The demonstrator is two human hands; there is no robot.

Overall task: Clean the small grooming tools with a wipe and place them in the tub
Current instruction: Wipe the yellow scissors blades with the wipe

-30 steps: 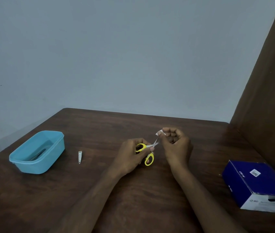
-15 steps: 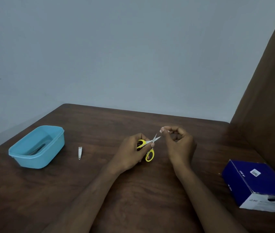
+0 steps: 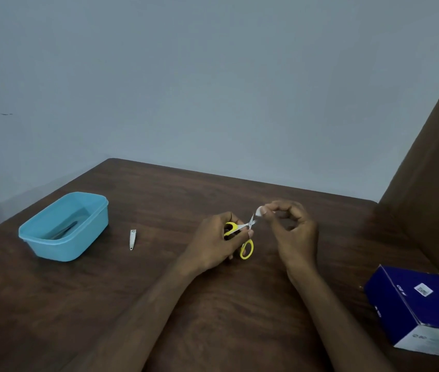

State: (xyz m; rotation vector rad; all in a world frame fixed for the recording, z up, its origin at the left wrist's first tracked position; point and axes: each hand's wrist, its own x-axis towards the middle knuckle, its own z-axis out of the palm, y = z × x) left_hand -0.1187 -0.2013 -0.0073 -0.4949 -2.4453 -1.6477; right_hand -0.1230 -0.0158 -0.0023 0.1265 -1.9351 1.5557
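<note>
My left hand grips small yellow-handled scissors by the handles, blades pointing up and right. Pinched between thumb and fingers of my right hand is a small white wipe, held at the blade tips. A silver nail clipper lies flat on the brown table, left of my hands. Further left stands a light blue tub with a dark slim tool lying inside it.
A dark blue box sits at the right edge of the table. A brown panel rises along the right side. A pale wall stands behind the table's far edge.
The wipe has slid up along the blades to the tips. Both hands stay in about the same place over the table's middle.
</note>
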